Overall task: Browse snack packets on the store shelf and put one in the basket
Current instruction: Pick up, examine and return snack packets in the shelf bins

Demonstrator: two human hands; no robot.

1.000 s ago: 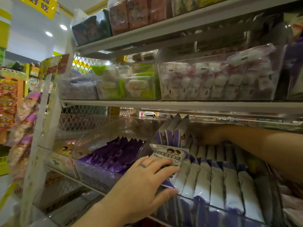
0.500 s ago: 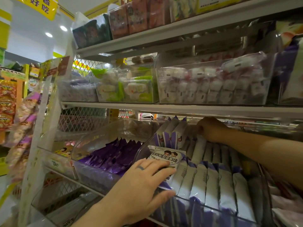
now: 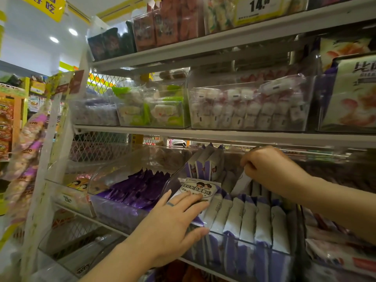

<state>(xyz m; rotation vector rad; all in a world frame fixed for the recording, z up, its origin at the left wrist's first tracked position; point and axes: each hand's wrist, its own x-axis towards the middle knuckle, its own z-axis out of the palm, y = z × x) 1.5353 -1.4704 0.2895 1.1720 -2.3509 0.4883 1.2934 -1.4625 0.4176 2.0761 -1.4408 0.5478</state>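
While your right hand [image 3: 270, 169] pinches the top edge of a slim white packet [image 3: 241, 183] at the back of the clear plastic bin [image 3: 254, 247], fingers curled tight on it, the packet's long axis stands nearly upright, top leaning right, close under the shelf board [image 3: 223, 136]. Your left hand [image 3: 173, 224] lies with straight fingers on the glossy labelled packet [image 3: 200, 190] at the bin's front, thumb apart below. Smooth white-and-purple packets [image 3: 247, 216] stand tightly on edge between your hands, and crinkled purple packets [image 3: 138, 190] fill the bin to the left.
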